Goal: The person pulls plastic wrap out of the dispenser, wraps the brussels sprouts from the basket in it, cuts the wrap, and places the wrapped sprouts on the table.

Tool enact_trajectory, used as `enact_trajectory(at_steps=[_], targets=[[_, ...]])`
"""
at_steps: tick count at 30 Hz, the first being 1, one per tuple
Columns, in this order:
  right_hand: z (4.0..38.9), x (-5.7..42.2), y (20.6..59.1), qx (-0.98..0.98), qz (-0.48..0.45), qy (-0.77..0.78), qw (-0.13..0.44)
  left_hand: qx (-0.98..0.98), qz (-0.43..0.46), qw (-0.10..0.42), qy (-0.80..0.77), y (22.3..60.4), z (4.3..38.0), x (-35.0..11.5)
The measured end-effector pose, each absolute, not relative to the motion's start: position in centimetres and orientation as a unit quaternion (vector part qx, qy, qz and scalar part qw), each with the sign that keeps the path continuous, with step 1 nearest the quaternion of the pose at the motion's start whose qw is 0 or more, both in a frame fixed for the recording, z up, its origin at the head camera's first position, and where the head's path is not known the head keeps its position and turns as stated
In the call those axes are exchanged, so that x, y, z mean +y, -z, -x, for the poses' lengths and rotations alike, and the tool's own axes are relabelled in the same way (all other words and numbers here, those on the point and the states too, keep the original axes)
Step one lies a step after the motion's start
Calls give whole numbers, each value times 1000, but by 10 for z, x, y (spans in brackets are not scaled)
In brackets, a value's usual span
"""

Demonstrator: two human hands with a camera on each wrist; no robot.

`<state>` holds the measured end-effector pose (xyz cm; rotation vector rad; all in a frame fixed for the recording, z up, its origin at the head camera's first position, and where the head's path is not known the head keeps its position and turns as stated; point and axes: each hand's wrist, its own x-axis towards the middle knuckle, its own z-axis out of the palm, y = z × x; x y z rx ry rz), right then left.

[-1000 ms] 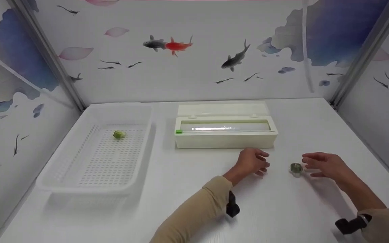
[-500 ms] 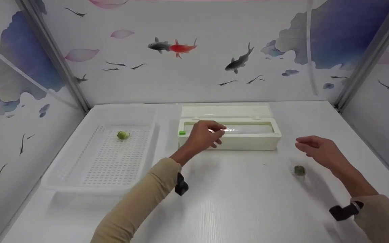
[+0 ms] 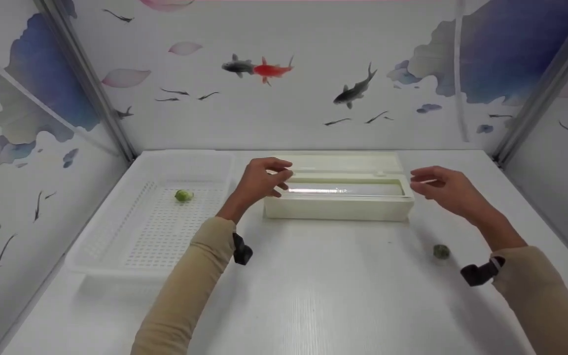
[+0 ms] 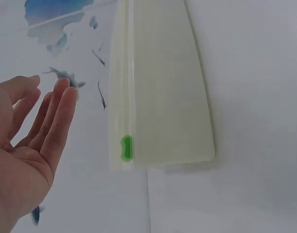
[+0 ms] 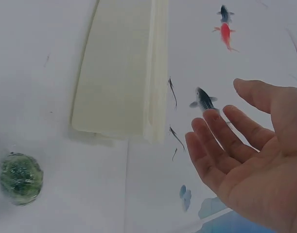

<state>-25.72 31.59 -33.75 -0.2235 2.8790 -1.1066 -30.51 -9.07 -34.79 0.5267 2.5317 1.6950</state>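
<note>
A cream cling film dispenser (image 3: pixel 339 209) stands with its lid (image 3: pixel 348 160) raised and a roll of clear film (image 3: pixel 343 189) inside. Over its left end hovers my left hand (image 3: pixel 258 181), fingers loosely bent and holding nothing. My right hand (image 3: pixel 454 192) is just beyond the right end, relaxed and holding nothing. The left wrist view shows the green slide cutter (image 4: pixel 127 148) at the dispenser's left end. On the table in front of my right hand lies a small green ball, like a Brussels sprout (image 5: pixel 21 178), apparently wrapped in clear film.
A white perforated basket (image 3: pixel 82 246) stands on the left, with one green sprout (image 3: pixel 183 195) lying in it. Printed panels (image 3: pixel 303 118) wall off the back and both sides of the white table (image 3: pixel 313 296).
My left hand has moved left from the dispenser's front to its left end. My right hand has left the wrapped sprout and risen to the right end. The view has shifted slightly.
</note>
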Motion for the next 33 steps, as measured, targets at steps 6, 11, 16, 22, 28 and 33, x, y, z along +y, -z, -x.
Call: enact_trajectory(at_steps=[6,11,16,22,28,33], targets=[[276,310,338,929,86,356,48,823,-152,37,-546,353,314,-100],[291,305,344,937,67,336,70,828,-131,48,-543,358,322,-107],[299,302,354,946,64,310,70,825,-95,39,-556,361,327,-113],[299,304,364,949,96,294,56,853,-84,81,-509,368,328,-111],[298,302,368,948,104,297,43,877,-88,99,-461,374,327,-107],[297,301,374,948,121,295,14,887,-83,107,-441,380,330,-105]])
